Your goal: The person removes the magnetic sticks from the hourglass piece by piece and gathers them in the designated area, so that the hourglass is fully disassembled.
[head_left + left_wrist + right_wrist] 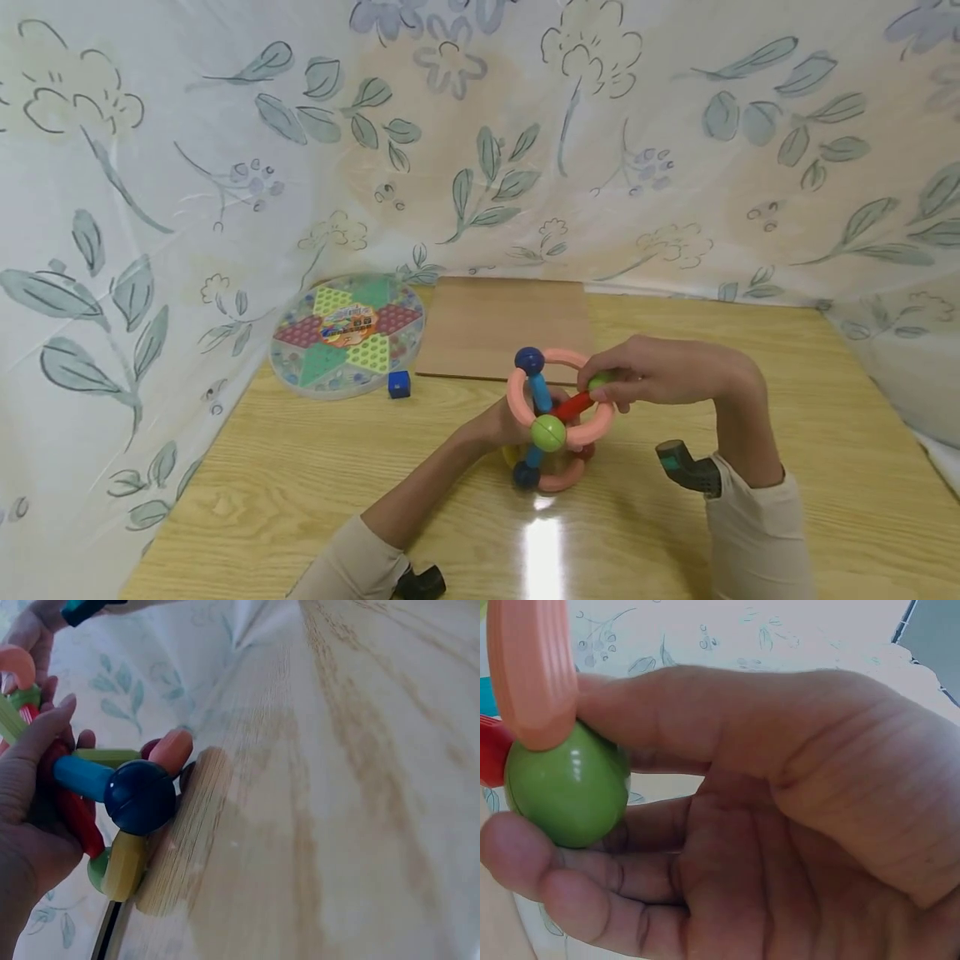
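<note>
A magnetic ball-and-rod structure (592,430), built from curved pink rods, straight rods and coloured balls, is close over the table in front of me. From its left side my left hand (512,421) grips the middle, the fingers partly hidden behind the rods. In the left wrist view, the thumb lies across near a red ball, beside a blue rod (81,777) and a dark blue ball (140,797). My right hand (647,372) pinches a green ball (570,787) at the upper right corner, where a pink rod (532,667) and a red rod (573,406) meet it.
A round Chinese checkers board (315,379) lies at the back left, with a small blue cube (399,384) in front of it. Behind the structure is a flat brown board (502,325). Floral cloth (480,167) hangs along the table's back and sides.
</note>
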Demonstrator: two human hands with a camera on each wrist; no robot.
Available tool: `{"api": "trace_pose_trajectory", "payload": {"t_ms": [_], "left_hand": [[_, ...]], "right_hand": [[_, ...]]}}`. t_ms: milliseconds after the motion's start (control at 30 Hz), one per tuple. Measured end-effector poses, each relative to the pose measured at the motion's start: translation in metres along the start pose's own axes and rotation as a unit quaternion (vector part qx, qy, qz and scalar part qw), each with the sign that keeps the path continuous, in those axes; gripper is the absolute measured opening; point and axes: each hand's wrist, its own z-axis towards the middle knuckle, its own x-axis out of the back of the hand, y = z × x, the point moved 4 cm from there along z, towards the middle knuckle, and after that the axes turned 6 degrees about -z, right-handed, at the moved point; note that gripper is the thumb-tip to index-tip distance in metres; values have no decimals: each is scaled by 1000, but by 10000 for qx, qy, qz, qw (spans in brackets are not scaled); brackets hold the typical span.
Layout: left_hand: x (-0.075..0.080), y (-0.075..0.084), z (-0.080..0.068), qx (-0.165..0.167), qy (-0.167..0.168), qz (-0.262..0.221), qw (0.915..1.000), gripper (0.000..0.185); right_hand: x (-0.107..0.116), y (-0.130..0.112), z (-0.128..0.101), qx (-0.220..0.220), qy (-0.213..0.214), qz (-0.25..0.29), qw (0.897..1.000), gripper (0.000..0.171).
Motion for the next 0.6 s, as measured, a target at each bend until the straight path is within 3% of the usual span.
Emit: {"api": "trace_pose_trajectory", "payload": {"t_ms": [167,600], "left_hand": [[0,1,1,-69,27,24,10000,56],[3,-5,-1,19,-23,-83,10000,85]], "right_hand": [[2,-1,-1,-38,10,-10,10000,15],[1,-3,-1,63,-4,169,9998,17]]}}
